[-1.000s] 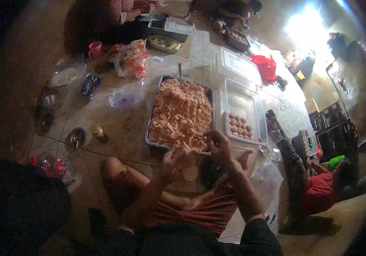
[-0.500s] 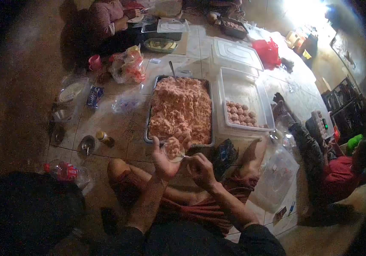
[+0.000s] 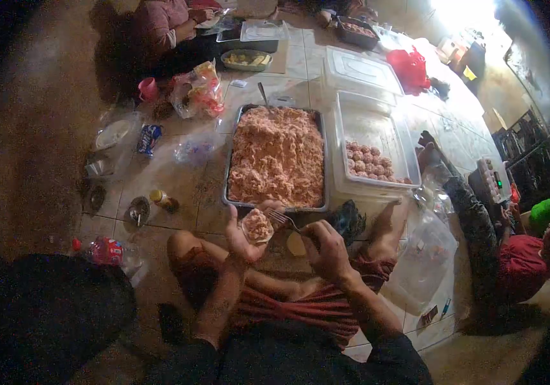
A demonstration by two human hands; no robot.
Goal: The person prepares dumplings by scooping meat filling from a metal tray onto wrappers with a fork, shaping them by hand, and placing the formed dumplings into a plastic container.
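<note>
On the palm of my left hand [image 3: 241, 241] lies a round wrapper topped with a lump of pinkish meat filling [image 3: 259, 226]. My left thumb is raised beside it and the fingers reach behind it. My right hand [image 3: 327, 251] grips a fork [image 3: 283, 219], its tines just right of the filling and apart from it. Below the fork is a pale round piece [image 3: 296, 244]; whether it is held or lies on the floor I cannot tell. Beyond both hands stands a deep tray [image 3: 325, 160] heaped with minced filling, a spoon handle [image 3: 262, 94] sticking up at its far end.
Right of the tray, a clear plastic box [image 3: 409, 144] holds rows of round dumplings [image 3: 370, 162]. Its lid [image 3: 363, 69] lies behind. A black bag [image 3: 348, 219] is near my right knee. Left are a small jar [image 3: 163, 201] and a bottle [image 3: 106, 251]. Other people sit around.
The fork has drawn back rightward from the wrapper, and its tines now show clear of the filling. My right hand has moved right. The whole view has shifted slightly.
</note>
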